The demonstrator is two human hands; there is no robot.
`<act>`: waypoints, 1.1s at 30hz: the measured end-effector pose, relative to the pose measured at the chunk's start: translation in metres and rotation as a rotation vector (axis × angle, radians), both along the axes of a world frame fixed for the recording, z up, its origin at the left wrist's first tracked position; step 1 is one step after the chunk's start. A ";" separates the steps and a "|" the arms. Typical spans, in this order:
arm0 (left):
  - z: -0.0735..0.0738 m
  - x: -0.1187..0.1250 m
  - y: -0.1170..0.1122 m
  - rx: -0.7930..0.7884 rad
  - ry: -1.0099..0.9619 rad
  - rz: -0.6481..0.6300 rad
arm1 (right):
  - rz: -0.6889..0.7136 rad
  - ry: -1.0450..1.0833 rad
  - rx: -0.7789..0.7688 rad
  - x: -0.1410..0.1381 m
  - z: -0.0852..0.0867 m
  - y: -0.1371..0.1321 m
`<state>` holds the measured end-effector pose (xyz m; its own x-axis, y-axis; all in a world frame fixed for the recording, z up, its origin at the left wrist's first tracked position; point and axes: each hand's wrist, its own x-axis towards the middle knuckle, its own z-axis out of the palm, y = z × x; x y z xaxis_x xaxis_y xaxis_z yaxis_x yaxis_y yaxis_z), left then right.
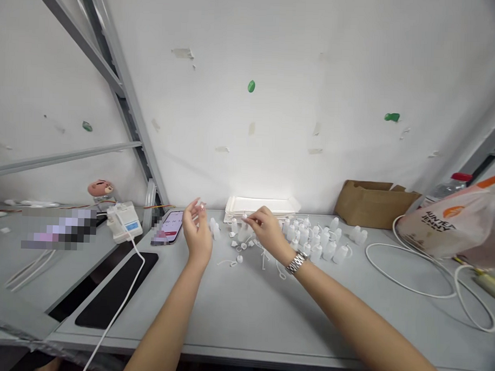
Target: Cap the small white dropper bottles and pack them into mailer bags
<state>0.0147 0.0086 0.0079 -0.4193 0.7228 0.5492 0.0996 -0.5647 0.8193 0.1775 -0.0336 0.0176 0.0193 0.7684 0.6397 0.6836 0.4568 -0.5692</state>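
Note:
My left hand is raised above the grey table, its thumb and fingers pinched on a tiny white piece at the fingertips. My right hand, with a metal watch at the wrist, reaches into a cluster of small white plastic bottles and pinches one small bottle at its left edge. Loose white caps lie on the table between the two hands.
A stack of white trays stands against the wall behind the hands. A phone and a small scale lie to the left. A cardboard box, a printed bag, a white cable and a red-capped bottle sit at the right.

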 end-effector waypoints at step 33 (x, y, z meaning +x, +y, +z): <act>-0.022 -0.027 0.021 -0.433 0.819 -0.128 | -0.046 -0.367 -0.284 0.030 -0.058 -0.022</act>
<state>-0.0125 0.0298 -0.0143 0.0767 0.9475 0.3104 0.6969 -0.2736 0.6629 0.2075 -0.0560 -0.0409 -0.1309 0.9178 0.3749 0.8792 0.2822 -0.3840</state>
